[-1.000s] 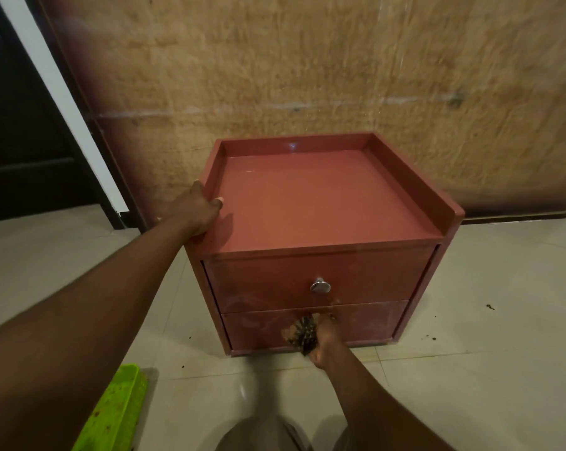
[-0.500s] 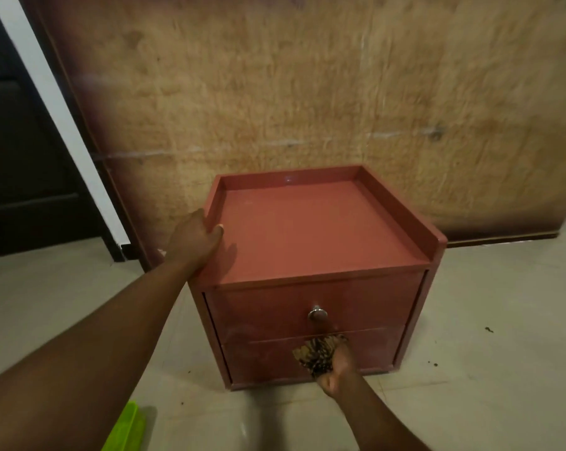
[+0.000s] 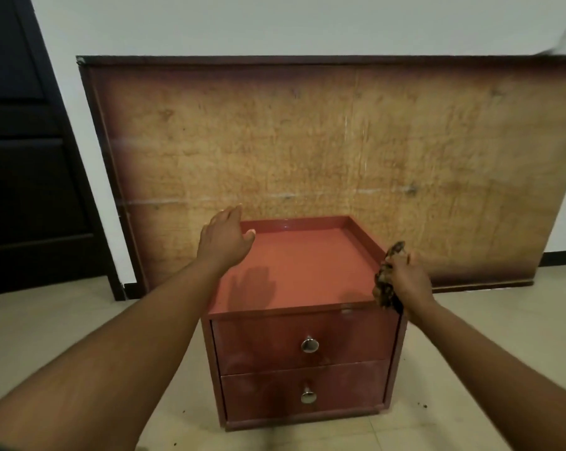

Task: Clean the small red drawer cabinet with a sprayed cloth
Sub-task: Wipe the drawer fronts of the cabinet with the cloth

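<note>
— Where is our left hand (image 3: 224,237)?
— Over the far left corner of the small red drawer cabinet (image 3: 294,275), fingers loosely spread and holding nothing. It may be touching the rim.
— And our right hand (image 3: 408,278)?
— It grips the crumpled dark patterned cloth (image 3: 384,284) at the top's right edge. The cabinet stands on the tiled floor (image 3: 470,353), near a wooden board (image 3: 307,141).

We see a white wall (image 3: 275,24) with a big tan wooden board (image 3: 307,141), dark-edged, set against it and reaching the floor. Dark panelled door (image 3: 21,174) far left. Pale tiled floor (image 3: 486,336), a few dark specks (image 3: 424,406) lower right. Dark skirting (image 3: 564,257) at right. We read the light as dim.
</note>
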Demonstrator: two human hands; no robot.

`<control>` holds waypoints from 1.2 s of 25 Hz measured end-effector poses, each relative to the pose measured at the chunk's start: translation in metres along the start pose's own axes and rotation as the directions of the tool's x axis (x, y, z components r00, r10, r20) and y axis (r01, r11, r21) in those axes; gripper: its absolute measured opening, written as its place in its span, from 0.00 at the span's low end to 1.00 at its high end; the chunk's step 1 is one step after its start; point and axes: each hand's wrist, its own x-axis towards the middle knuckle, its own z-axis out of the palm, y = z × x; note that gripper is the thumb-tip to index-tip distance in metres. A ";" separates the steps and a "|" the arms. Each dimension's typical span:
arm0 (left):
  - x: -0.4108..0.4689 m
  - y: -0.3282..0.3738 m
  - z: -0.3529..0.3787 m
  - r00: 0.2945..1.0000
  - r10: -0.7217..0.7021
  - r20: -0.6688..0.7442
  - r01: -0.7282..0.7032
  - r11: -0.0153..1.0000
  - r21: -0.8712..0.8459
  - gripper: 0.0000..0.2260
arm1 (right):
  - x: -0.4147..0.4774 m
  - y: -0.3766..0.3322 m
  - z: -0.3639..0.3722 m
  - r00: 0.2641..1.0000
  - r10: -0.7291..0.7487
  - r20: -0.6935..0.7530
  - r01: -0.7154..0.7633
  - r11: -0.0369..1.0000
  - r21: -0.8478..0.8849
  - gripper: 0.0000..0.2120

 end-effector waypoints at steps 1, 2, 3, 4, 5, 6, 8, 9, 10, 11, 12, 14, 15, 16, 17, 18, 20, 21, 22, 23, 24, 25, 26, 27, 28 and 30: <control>0.007 0.007 -0.011 1.000 0.012 -0.027 -0.012 1.000 0.004 0.30 | 0.009 -0.030 -0.006 0.998 -0.061 -0.012 0.061 0.998 -0.017 0.06; 0.013 0.015 -0.022 0.998 0.024 -0.054 -0.024 1.000 0.006 0.30 | 0.018 -0.059 -0.011 0.992 -0.120 -0.025 0.119 0.992 -0.044 0.06; 0.018 0.022 -0.032 0.996 0.036 -0.083 -0.036 0.999 0.004 0.30 | 0.026 -0.088 -0.015 0.983 -0.181 -0.036 0.179 0.983 -0.052 0.05; 0.023 0.030 -0.041 0.993 0.052 -0.109 -0.051 0.999 0.003 0.30 | 0.033 -0.116 -0.018 0.970 -0.237 -0.044 0.235 0.971 -0.053 0.06; 0.028 0.037 -0.049 0.989 0.067 -0.133 -0.067 0.998 0.005 0.30 | 0.040 -0.140 -0.021 0.955 -0.292 -0.048 0.288 0.955 -0.069 0.07; 0.032 0.044 -0.055 0.984 0.083 -0.159 -0.083 0.997 0.006 0.30 | 0.046 -0.161 -0.024 0.937 -0.345 -0.052 0.338 0.935 -0.105 0.10; 0.039 0.056 -0.067 0.971 0.111 -0.211 -0.111 0.994 0.012 0.30 | 0.054 -0.194 -0.030 0.893 -0.444 -0.071 0.423 0.883 -0.203 0.16; 0.041 0.060 -0.072 0.966 0.123 -0.229 -0.122 0.992 0.017 0.30 | 0.058 -0.204 -0.032 0.866 -0.494 -0.079 0.462 0.851 -0.251 0.18; 0.042 0.063 -0.075 0.962 0.135 -0.238 -0.133 0.991 0.025 0.30 | 0.060 -0.210 -0.033 0.840 -0.536 -0.081 0.494 0.819 -0.291 0.19; 0.041 0.064 -0.076 0.961 0.145 -0.236 -0.141 0.989 0.032 0.30 | 0.062 -0.212 -0.034 0.820 -0.566 -0.078 0.516 0.792 -0.327 0.19; 0.039 0.063 -0.076 0.963 0.148 -0.224 -0.143 0.989 0.037 0.31 | 0.063 -0.210 -0.035 0.810 -0.583 -0.067 0.526 0.772 -0.357 0.19; 0.034 0.060 -0.071 0.974 0.135 -0.179 -0.129 0.991 0.045 0.32 | 0.066 -0.197 -0.036 0.818 -0.574 -0.043 0.517 0.767 -0.380 0.18; 0.031 0.058 -0.068 0.980 0.123 -0.156 -0.116 0.992 0.053 0.33 | 0.067 -0.190 -0.036 0.830 -0.557 -0.042 0.502 0.777 -0.380 0.18; 0.030 0.056 -0.066 0.985 0.113 -0.134 -0.106 0.993 0.059 0.34 | 0.068 -0.184 -0.035 0.839 -0.542 -0.049 0.487 0.787 -0.378 0.18; 0.031 0.056 -0.066 0.988 0.106 -0.116 -0.100 0.993 0.060 0.34 | 0.070 -0.181 -0.034 0.841 -0.537 -0.067 0.477 0.793 -0.380 0.18; 0.032 0.057 -0.067 0.989 0.106 -0.107 -0.100 0.993 0.062 0.35 | 0.071 -0.180 -0.032 0.835 -0.542 -0.092 0.471 0.792 -0.389 0.19; 0.034 0.057 -0.068 0.986 0.123 -0.111 -0.115 0.990 0.078 0.36 | 0.071 -0.182 -0.026 0.816 -0.564 -0.127 0.473 0.777 -0.415 0.19; 0.034 0.057 -0.069 0.984 0.130 -0.118 -0.120 0.989 0.083 0.36 | 0.069 -0.183 -0.022 0.809 -0.575 -0.125 0.481 0.769 -0.420 0.19; 0.033 0.054 -0.069 0.983 0.131 -0.126 -0.121 0.989 0.084 0.36 | 0.067 -0.183 -0.016 0.806 -0.582 -0.110 0.493 0.763 -0.419 0.19; 0.032 0.049 -0.070 0.983 0.126 -0.134 -0.115 0.990 0.085 0.35 | 0.064 -0.182 -0.009 0.808 -0.583 -0.088 0.504 0.760 -0.410 0.19; 0.030 0.041 -0.071 0.984 0.113 -0.141 -0.101 0.991 0.089 0.35 | 0.061 -0.180 0.000 0.812 -0.580 -0.060 0.511 0.758 -0.405 0.18; 0.026 0.030 -0.073 0.985 0.093 -0.146 -0.079 0.992 0.099 0.35 | 0.057 -0.175 0.012 0.818 -0.575 -0.031 0.515 0.755 -0.406 0.18; 0.021 0.015 -0.076 0.986 0.065 -0.153 -0.048 0.993 0.112 0.34 | 0.052 -0.171 0.028 0.822 -0.570 -0.001 0.519 0.750 -0.410 0.18; 0.015 -0.003 -0.079 0.987 0.029 -0.161 -0.009 0.992 0.124 0.34 | 0.046 -0.166 0.045 0.825 -0.564 0.037 0.527 0.744 -0.411 0.19; 0.006 -0.023 -0.084 0.986 -0.009 -0.169 0.032 0.990 0.135 0.34 | 0.038 -0.161 0.063 0.826 -0.557 0.085 0.541 0.742 -0.395 0.19; -0.018 -0.068 -0.096 0.982 -0.088 -0.170 0.115 0.981 0.157 0.34 | 0.020 -0.149 0.105 0.819 -0.545 0.181 0.571 0.741 -0.354 0.20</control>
